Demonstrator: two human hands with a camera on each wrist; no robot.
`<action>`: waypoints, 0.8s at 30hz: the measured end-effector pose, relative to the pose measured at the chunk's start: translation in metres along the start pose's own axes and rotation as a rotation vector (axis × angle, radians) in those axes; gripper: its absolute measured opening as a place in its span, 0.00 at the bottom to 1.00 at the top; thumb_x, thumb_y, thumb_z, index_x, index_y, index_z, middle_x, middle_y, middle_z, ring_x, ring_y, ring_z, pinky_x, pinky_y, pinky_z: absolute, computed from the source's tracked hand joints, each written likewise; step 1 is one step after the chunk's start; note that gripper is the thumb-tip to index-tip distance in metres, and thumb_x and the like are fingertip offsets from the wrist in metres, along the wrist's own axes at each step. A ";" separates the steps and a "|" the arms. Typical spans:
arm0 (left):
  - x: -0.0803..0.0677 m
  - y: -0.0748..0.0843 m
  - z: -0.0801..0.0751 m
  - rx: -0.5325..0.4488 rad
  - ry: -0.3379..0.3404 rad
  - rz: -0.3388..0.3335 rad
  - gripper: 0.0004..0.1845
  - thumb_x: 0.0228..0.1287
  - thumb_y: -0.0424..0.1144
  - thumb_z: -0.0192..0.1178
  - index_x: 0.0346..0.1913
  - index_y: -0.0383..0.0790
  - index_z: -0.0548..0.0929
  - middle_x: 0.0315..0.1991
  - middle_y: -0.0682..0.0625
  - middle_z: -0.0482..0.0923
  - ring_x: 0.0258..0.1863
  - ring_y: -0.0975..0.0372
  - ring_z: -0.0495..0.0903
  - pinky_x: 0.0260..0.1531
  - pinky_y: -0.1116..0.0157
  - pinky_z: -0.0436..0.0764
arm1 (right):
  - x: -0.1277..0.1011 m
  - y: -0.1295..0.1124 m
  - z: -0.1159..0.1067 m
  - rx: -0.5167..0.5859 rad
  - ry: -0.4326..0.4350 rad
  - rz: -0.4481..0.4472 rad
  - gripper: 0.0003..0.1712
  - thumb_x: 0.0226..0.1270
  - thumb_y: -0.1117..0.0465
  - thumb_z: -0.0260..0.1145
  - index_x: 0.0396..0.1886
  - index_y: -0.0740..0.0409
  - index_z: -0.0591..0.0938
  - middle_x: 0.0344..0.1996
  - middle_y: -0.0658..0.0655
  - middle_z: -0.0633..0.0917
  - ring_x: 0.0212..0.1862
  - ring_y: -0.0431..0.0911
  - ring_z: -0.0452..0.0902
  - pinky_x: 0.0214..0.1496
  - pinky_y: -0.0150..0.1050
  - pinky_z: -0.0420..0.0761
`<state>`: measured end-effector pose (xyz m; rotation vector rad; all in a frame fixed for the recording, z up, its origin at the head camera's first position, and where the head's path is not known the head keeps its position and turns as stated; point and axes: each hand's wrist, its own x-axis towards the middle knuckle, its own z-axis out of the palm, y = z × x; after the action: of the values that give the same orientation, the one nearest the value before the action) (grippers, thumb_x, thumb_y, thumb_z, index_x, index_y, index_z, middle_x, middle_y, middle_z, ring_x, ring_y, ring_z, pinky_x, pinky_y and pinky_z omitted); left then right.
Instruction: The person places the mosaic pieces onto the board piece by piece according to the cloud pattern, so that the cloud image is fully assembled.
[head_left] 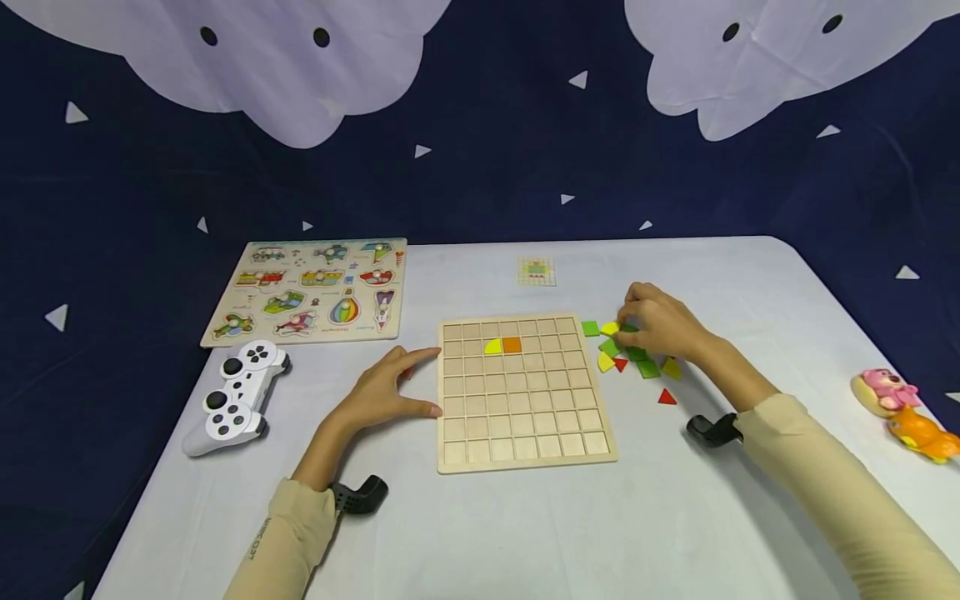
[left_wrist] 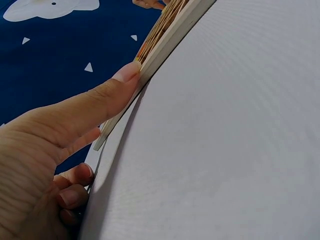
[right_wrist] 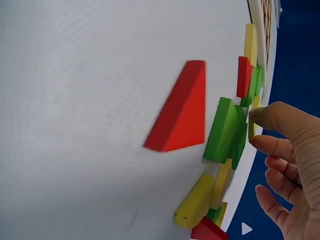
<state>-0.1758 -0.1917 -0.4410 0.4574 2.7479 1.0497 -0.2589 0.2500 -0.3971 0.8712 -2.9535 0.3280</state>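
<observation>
Pinches a yellow piece (right_wrist: 251,130) between fingers of the right hand (head_left: 658,325), beside green pieces (head_left: 648,368); rests the left hand (head_left: 381,392), spread wide, against the board's (head_left: 528,406) edge. Shows a card (head_left: 536,271) in the head view alone.

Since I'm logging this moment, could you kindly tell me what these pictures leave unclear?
- Pattern card, head view: too small to read its exact design.
- Yellow piece, right wrist view: outline partly hidden by the right hand's grip.
- Board, left wrist view: seen nearly edge-on and cut off by the top edge; cells unreadable.
- Orange toy, head view: cut off by the right edge.
</observation>
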 end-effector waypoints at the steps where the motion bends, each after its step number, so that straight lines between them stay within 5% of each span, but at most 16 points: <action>1: 0.000 0.000 0.000 -0.001 0.000 0.000 0.51 0.40 0.58 0.80 0.72 0.55 0.71 0.34 0.50 0.62 0.31 0.60 0.62 0.34 0.61 0.61 | 0.000 -0.001 0.000 0.004 0.009 0.000 0.12 0.55 0.57 0.76 0.34 0.61 0.89 0.41 0.58 0.77 0.49 0.53 0.71 0.48 0.51 0.76; 24: 0.001 0.001 0.000 -0.010 -0.006 -0.003 0.50 0.40 0.58 0.80 0.72 0.55 0.71 0.34 0.50 0.61 0.31 0.59 0.61 0.33 0.61 0.60 | 0.030 -0.058 0.007 0.118 0.050 -0.114 0.13 0.55 0.58 0.76 0.35 0.62 0.88 0.41 0.56 0.76 0.47 0.50 0.70 0.45 0.46 0.76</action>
<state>-0.1765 -0.1909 -0.4404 0.4543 2.7363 1.0593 -0.2529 0.1849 -0.3894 1.0231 -2.8486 0.5141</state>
